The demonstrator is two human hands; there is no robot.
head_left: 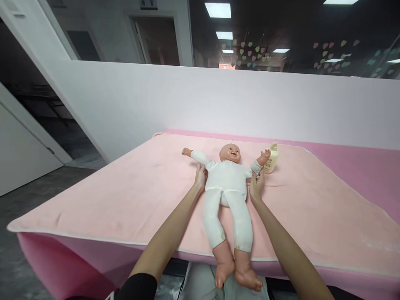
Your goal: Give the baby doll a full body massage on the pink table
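Observation:
A baby doll [225, 179] in a white cloth suit lies on its back, its head toward the wall and its bare feet hanging past the near table edge. At the doll's outstretched arm on the left, my left hand [200, 177] is closed around the upper arm near the armpit, with some fingers hidden behind it. My right hand [256, 184] grips the doll's other arm at the sleeve, just below the raised plastic hand. Right behind that plastic hand stands a pale yellow bottle [272, 160], partly covered by it.
A pale pink blanket [150, 187] covers the table over a darker pink cloth [362, 171]. A white wall [187, 100] with glass above rises behind the table. Grey floor [81, 156] and a white door [25, 154] are at the left.

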